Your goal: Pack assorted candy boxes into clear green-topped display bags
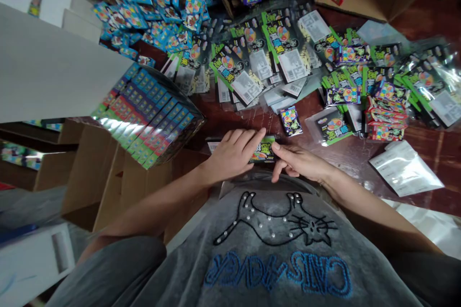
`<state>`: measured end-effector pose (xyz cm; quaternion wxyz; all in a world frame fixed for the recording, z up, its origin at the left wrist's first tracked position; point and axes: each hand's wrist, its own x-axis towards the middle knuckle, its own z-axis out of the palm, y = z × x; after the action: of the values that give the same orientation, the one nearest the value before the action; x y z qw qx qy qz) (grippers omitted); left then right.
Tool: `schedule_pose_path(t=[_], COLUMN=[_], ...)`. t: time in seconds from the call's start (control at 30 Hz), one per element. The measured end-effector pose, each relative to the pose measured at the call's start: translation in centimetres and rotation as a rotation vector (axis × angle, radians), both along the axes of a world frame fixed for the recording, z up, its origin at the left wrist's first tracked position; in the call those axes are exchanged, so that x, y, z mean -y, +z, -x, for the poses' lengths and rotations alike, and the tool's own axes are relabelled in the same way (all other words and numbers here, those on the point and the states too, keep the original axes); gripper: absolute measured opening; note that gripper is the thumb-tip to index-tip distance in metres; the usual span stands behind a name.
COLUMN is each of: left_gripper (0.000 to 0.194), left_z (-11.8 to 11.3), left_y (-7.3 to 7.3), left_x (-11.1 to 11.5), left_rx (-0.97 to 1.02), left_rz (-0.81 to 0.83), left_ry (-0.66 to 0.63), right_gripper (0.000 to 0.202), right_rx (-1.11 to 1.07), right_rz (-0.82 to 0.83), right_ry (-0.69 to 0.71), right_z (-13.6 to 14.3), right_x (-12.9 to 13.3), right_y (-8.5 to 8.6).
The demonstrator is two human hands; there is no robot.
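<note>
A black and green printed card packet in clear plastic (262, 150) lies at the table's near edge, close to my body. My left hand (232, 153) rests flat across its left part, fingers stretched out and covering much of it. My right hand (300, 160) pinches the packet's right end, thumb on top and fingers curled below. Just beyond the hands is a small purple and white box (291, 121). Another black and green packet (333, 127) lies to the right of that box.
A display box filled with rows of small boxes (144, 110) stands at the left. Loose blue packs (144, 9) are heaped behind it. Many bagged cards (237, 72) overlap across the back. Stacked red packs (387, 117) and a silvery pouch (406, 168) lie at the right.
</note>
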<state>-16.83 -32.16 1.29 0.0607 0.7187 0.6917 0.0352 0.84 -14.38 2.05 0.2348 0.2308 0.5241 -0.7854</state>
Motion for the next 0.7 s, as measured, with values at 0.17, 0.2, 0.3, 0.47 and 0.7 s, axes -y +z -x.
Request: schedule_pose_path(t=[0.17, 0.2, 0.3, 0.47, 0.7], left_gripper=[0.076, 0.073, 0.071, 0.083, 0.091], left_z=[-0.9, -1.0, -1.2, -0.6, 0.8], left_y=[1.2, 1.5, 2.3, 2.8, 3.7], left_x=[-1.1, -1.4, -2.2, -2.9, -3.6], left_rx=[-0.100, -0.118, -0.136, -0.092, -0.119], left_rz=[-0.039, -0.062, -0.087, -0.021, 0.040], left_ry=[-0.072, -0.076, -0.080, -0.077, -0.047], right_gripper=[0.085, 0.087, 0.088, 0.094, 0.086], right_rx=[-0.107, -0.139, -0.220, -0.244, -0.219], right_rz=[-0.097, -0.119, -0.167, -0.186, -0.118], right_ry=[0.031, 0.036, 0.097, 0.258, 0.219], right_z=[-1.6, -1.8, -2.0, -0.5, 1.4], right_x=[-0.7, -1.1, -2.3, -3.8, -4.2], right_y=[-0.9, -1.0, -0.8, 0.6, 0.6])
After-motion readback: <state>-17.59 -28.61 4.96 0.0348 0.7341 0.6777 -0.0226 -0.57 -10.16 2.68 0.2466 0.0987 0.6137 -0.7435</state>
